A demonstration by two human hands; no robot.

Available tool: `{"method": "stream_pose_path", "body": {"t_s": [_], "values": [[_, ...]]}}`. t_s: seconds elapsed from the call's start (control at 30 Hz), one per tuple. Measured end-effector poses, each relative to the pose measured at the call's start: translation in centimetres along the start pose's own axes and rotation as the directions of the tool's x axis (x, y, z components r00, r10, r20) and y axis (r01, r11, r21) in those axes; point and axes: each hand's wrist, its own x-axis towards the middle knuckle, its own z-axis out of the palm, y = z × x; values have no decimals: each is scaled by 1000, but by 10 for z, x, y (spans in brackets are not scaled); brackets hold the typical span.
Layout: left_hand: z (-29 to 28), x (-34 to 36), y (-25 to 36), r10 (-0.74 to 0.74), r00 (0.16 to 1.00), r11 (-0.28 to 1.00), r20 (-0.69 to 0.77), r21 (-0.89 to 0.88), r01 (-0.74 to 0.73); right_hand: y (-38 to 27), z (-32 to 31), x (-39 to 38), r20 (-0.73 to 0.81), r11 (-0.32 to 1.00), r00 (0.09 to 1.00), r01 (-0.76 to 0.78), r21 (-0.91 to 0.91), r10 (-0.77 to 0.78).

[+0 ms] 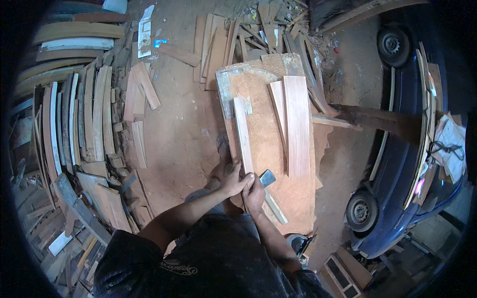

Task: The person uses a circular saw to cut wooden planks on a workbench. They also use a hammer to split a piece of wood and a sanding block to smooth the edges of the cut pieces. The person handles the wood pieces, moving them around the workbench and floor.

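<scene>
A long narrow wooden strip point(243, 134) lies lengthwise along the left side of the workbench board point(266, 124), its near end close to my body. My left hand point(232, 182) grips that near end, fingers along its left side. Against it, my right hand point(255, 194) is closed at the strip's end, thumbs nearly touching; what its fingers hold is hidden. Just right of my right hand lies a hammer with a dark metal head point(267, 178) and a pale wooden handle point(276, 207) slanting toward me. Further right rest a wide plank point(298, 124) and a thinner wooden piece point(278, 107).
Stacked boards point(94, 109) and offcuts fill the left side. Loose planks point(213, 49) and a scrap pile point(271, 30) lie beyond the bench. A blue vehicle point(397, 149) stands on the right, with boards leaning along it. A wooden beam point(377, 119) reaches toward the bench.
</scene>
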Motion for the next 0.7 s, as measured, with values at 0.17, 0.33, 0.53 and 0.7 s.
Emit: {"method": "stream_pose_path", "body": {"t_s": [0.17,0.33,0.53,0.7], "values": [[34,39,-34,-188,963,982,-195,-64,179,4,6,37,114,995,990,-67,-80,76],[23,64,-2,54,896,995,-441,95,-13,17,-15,-1,97,996,991,91,-1,-90],[51,43,2,140,857,985,-495,-20,-173,145,-45,-90,22,920,999,-15,-391,26],[73,47,-12,107,850,960,-516,-169,-224,229,-64,-134,185,903,981,23,-430,63]]}}
